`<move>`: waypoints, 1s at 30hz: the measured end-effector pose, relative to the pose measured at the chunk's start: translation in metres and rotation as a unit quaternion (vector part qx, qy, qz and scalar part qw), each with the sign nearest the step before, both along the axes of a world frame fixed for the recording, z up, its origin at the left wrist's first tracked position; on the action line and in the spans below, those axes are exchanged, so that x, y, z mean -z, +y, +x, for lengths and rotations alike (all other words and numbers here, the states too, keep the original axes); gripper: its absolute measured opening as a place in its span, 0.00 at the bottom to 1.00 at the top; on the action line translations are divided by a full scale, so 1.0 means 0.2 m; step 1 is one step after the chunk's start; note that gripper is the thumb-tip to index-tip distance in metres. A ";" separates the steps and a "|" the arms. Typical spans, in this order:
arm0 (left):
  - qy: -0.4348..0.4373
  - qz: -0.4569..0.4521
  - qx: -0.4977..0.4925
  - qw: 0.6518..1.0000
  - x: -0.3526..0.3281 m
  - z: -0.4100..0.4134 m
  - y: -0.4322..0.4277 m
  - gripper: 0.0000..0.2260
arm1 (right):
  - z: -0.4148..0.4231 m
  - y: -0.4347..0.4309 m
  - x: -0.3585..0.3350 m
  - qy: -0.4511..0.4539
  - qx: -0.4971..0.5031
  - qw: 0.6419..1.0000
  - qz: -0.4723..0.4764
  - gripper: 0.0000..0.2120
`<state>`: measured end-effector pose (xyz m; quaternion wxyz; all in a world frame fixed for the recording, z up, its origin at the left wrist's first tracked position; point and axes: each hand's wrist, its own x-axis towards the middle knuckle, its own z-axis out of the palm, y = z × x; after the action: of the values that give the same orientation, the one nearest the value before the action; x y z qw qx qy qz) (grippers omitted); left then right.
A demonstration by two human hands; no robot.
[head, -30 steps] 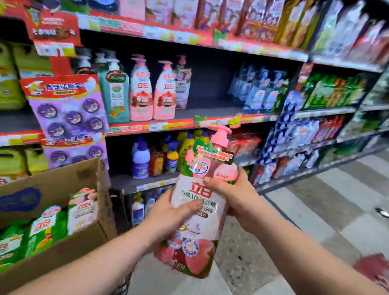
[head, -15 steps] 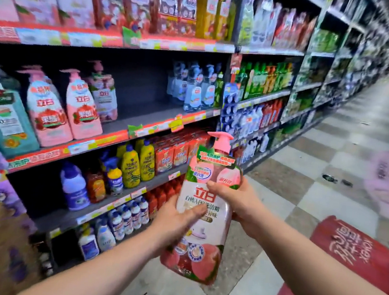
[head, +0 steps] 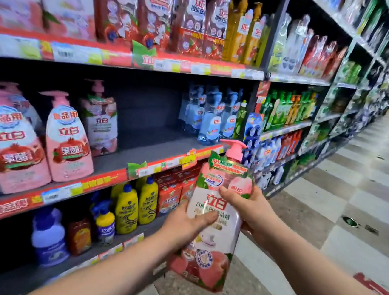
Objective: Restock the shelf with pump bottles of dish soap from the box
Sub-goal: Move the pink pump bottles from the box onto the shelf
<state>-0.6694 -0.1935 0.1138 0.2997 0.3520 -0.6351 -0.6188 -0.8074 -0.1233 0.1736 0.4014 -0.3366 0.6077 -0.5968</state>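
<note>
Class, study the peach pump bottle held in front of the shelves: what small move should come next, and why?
Probably raise the pump bottle up and left onto the bare shelf stretch beside the matching bottle: the left hand and right hand grip it, not yet on the shelf.

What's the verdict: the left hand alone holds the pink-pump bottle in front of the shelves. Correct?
No. The head view shows the right hand also gripping the pink-pump bottle, near its top, while the left hand grips its middle. It is in front of the shelves.
</note>
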 end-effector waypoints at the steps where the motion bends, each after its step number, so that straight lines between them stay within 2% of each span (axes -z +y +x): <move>1: 0.000 -0.002 -0.008 1.000 0.01 0.01 -0.08 0.11 | 0.00 -0.09 0.00 -0.002 -0.008 1.000 -0.002 0.25; 4: -0.001 -0.003 -0.050 0.999 0.02 0.05 -0.25 0.10 | 0.02 -0.33 0.02 0.005 -0.044 0.999 0.002 0.20; 10: 0.010 0.007 -0.146 0.989 0.00 0.18 -0.57 0.13 | 0.11 -0.82 0.01 0.031 -0.129 0.991 -0.018 0.19; 14: 0.014 -0.007 -0.231 0.973 -0.03 0.29 -0.79 0.07 | 0.20 -1.18 0.00 0.029 -0.196 0.980 -0.019 0.29; 18: 0.011 -0.019 -0.295 0.955 -0.07 0.34 -1.00 0.06 | 0.24 -1.49 -0.05 0.033 -0.270 0.962 -0.021 0.33; 21: 0.006 -0.026 -0.336 0.942 -0.13 0.34 -1.15 0.09 | 0.26 -1.71 -0.10 0.026 -0.324 0.945 -0.025 0.34; 23: 0.004 -0.035 -0.366 0.930 -0.15 0.33 -1.25 0.07 | 0.26 -1.85 -0.11 0.014 -0.346 0.937 -0.039 0.35; 26: 0.009 -0.036 -0.391 0.919 -0.18 0.33 -1.37 0.10 | 0.27 -2.02 -0.12 0.018 -0.379 0.924 -0.057 0.34; 30: -0.022 -0.024 -0.423 0.906 -0.20 0.33 -1.47 0.20 | 0.28 -2.21 -0.07 0.075 -0.425 0.899 -0.069 0.34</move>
<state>-0.6032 -0.4881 0.1534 0.5275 0.5936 -0.4481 -0.4106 -0.7506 -0.5657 0.1878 0.5461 -0.6333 0.3926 -0.3828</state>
